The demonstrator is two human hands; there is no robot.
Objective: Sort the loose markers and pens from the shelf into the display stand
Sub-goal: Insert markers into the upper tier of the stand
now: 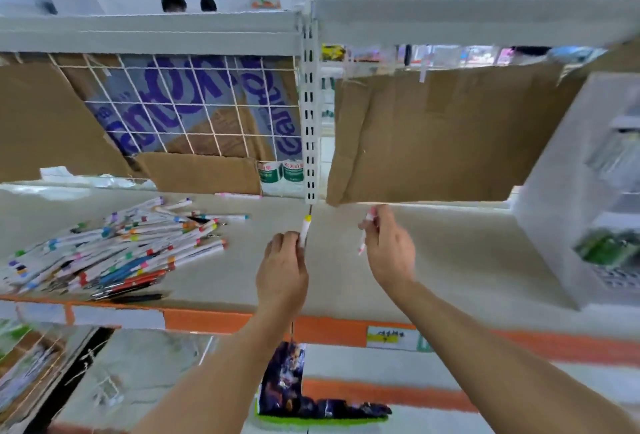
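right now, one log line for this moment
left hand: holds yellow-capped marker | right hand: holds pink-capped marker | marker pile: on shelf, left | display stand: right

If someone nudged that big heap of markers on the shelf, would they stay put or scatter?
The pile of markers would probably scatter: the barrels look round and smooth, lying loosely crossed over one another on the flat shelf. Some lie close to the front edge, so a few might roll off. Each seems light and stiff; the left hand holds one upright easily.
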